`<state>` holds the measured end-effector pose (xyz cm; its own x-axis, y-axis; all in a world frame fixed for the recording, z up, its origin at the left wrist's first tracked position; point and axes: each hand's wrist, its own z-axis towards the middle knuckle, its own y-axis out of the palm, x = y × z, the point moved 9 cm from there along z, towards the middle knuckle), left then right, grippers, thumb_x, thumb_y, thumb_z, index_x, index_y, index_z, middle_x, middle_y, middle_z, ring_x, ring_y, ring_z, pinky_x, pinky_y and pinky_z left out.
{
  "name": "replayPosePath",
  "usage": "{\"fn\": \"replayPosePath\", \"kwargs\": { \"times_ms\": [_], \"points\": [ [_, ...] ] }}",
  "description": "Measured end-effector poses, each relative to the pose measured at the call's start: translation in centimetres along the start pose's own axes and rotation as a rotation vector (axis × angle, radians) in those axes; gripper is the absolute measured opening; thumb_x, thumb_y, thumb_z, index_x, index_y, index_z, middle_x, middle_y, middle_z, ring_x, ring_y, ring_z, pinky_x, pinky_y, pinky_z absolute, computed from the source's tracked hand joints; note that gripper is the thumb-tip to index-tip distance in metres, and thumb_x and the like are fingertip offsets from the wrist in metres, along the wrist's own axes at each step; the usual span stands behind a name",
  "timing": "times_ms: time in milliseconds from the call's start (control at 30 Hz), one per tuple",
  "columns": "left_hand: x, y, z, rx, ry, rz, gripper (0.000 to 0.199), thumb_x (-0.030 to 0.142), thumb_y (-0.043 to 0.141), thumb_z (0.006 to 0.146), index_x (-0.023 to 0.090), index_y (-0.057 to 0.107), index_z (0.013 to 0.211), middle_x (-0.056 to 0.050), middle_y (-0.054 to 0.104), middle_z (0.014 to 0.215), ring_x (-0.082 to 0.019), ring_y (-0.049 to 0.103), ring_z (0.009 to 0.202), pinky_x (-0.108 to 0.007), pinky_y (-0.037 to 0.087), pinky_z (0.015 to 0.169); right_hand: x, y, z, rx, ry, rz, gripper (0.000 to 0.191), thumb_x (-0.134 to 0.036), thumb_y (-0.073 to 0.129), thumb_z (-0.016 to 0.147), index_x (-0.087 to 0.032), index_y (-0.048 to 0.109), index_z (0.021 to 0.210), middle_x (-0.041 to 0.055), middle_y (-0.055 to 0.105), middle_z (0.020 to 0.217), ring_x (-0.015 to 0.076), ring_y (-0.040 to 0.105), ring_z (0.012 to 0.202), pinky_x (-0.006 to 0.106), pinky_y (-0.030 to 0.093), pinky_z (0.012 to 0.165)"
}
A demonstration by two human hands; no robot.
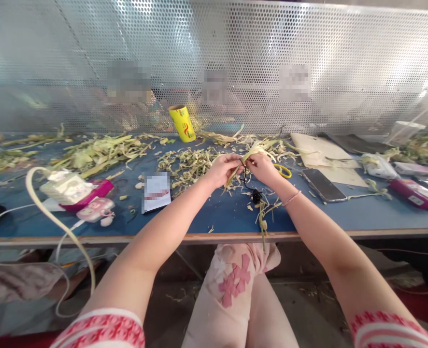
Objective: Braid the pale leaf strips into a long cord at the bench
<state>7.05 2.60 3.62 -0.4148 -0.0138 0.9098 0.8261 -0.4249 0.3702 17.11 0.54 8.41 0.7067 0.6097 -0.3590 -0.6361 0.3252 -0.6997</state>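
In the middle of the head view, my left hand (223, 170) closes around the lower ends of a small bundle of pale green plant stalks (253, 148). My right hand (263, 169) pinches a thin black cord (244, 180) close against the same bundle; its fingertips are partly hidden. From between the hands the cord hangs down to a dark tangled clump (256, 195) on the table. Below that clump lies a loose withered stalk (262, 217). A heap of shredded plant trimmings (185, 166) spreads beside and behind my left hand.
A blue table (199, 222) ends at a perforated metal screen (214, 48). On it are a yellow tube (182, 123), a pile of stalks (98, 152), a phone (323, 184), a yellow ring (282, 170), brown cardboard (319, 152) and cabled devices (67, 188) at left.
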Motion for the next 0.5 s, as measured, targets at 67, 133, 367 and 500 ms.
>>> {"fn": "replayPosePath", "kwargs": {
  "times_ms": [67,133,367,500],
  "points": [
    [0.1,-0.1,0.0,0.019,0.007,0.015,0.016,0.009,0.067,0.066,0.014,0.059,0.078,0.003,0.061,0.061,-0.006,0.059,0.053,-0.021,0.049,0.057,0.1,0.2,0.0,-0.006,0.008,-0.015,0.013,-0.016,0.048,0.077,-0.017,0.058,0.069,0.0077,0.062,0.074,0.0186,0.054,0.074,0.032,0.044,0.074],
    [0.3,-0.2,-0.1,0.035,0.011,0.018,0.017,0.009,0.067,0.066,0.014,0.058,0.079,0.003,0.062,0.062,-0.006,0.059,0.053,-0.02,0.049,0.057,0.1,0.3,-0.1,-0.006,0.019,-0.008,0.013,-0.015,0.047,0.076,-0.017,0.059,0.072,0.0067,0.061,0.072,0.0176,0.054,0.07,0.031,0.044,0.072],
    [0.8,-1.1,-0.1,0.133,0.016,0.009,0.018,0.009,0.066,0.066,0.016,0.056,0.081,0.004,0.062,0.061,-0.006,0.059,0.052,-0.02,0.05,0.058,-0.2,-0.9,-0.5,0.045,0.009,0.1,0.007,-0.017,0.049,0.07,-0.019,0.053,0.065,0.0005,0.055,0.061,0.0137,0.049,0.06,0.027,0.042,0.063],
    [1.0,-1.8,-0.1,0.213,0.012,0.013,0.018,0.01,0.065,0.068,0.017,0.056,0.081,0.005,0.063,0.061,-0.005,0.059,0.054,-0.018,0.05,0.059,-0.6,-1.7,-0.6,0.094,-0.014,0.133,0.006,-0.016,0.048,0.068,-0.019,0.05,0.064,-0.0001,0.051,0.062,0.0126,0.047,0.061,0.026,0.041,0.062]
  ]
}}
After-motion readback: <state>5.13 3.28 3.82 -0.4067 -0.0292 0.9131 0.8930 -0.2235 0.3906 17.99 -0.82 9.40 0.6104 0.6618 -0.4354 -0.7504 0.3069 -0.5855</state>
